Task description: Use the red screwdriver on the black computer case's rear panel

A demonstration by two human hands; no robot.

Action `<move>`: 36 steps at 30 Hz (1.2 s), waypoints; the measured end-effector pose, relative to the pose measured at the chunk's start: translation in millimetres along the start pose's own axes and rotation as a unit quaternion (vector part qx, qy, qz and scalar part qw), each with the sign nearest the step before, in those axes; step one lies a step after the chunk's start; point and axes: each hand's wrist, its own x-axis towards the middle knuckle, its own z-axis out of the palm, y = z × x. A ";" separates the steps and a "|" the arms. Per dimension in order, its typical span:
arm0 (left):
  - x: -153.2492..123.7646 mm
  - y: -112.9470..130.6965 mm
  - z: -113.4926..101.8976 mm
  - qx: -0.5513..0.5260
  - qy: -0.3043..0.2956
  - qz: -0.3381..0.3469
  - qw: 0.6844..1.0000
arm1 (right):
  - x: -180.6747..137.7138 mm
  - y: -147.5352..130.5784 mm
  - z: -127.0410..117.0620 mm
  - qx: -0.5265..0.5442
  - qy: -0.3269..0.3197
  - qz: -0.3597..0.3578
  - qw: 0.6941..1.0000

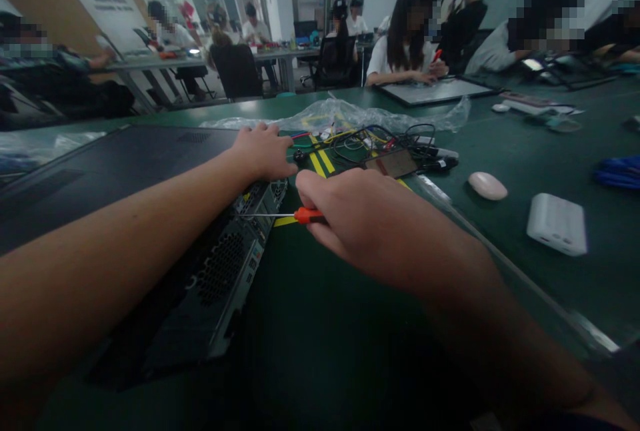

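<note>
A black desktop computer case (165,151) lies on its side at the left, its rear panel with vents and ports facing right. My left hand (263,153) is on the far rear corner of the case, the fingers bent over its edge and the thumb toward the rear panel. In my right hand (360,221) is a screwdriver (307,216) with an orange-and-black handle, held in closed fingers. Its thin shaft points left, and the tip meets the rear panel near the case's upper edge. Whether a screw sits under the tip is too small to tell.
Beyond my hands lie tangled cables (350,141) and clear plastic wrap (325,113). On the right are a pale computer mouse (487,186), a white box-shaped device (557,224) and a blue cable bundle (620,171). Across the table, a person works over a flat panel (440,90).
</note>
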 end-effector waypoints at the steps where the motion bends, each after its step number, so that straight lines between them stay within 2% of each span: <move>1: 0.4 -0.2 0.4 0.000 0.001 -0.001 1.000 | -0.3 0.2 0.3 0.000 0.005 -0.004 1.000; 11: 2.8 -2.2 2.5 -0.003 0.008 0.007 1.000 | -1.8 -4.9 -1.0 -0.011 0.036 -0.026 0.999; 17: 0.7 -2.2 0.4 -0.002 0.006 0.020 1.000 | -3.1 -10.6 -5.3 -0.016 0.017 -0.013 1.000; 23: -2.8 -2.5 -0.9 -0.021 0.010 0.019 1.000 | -5.4 -13.9 -4.9 -0.007 0.033 -0.014 0.999; 26: -2.7 -2.0 -1.0 -0.022 0.007 0.012 1.000 | -4.0 -7.6 -5.0 0.017 0.037 -0.025 0.999; 32: -4.0 1.1 -5.3 -0.009 -0.011 0.002 1.000 | 9.7 18.3 -0.6 0.064 0.000 -0.032 0.997; 36: -2.9 1.3 -4.5 -0.004 -0.008 -0.001 1.000 | 9.6 15.4 -1.5 0.042 -0.012 -0.018 0.999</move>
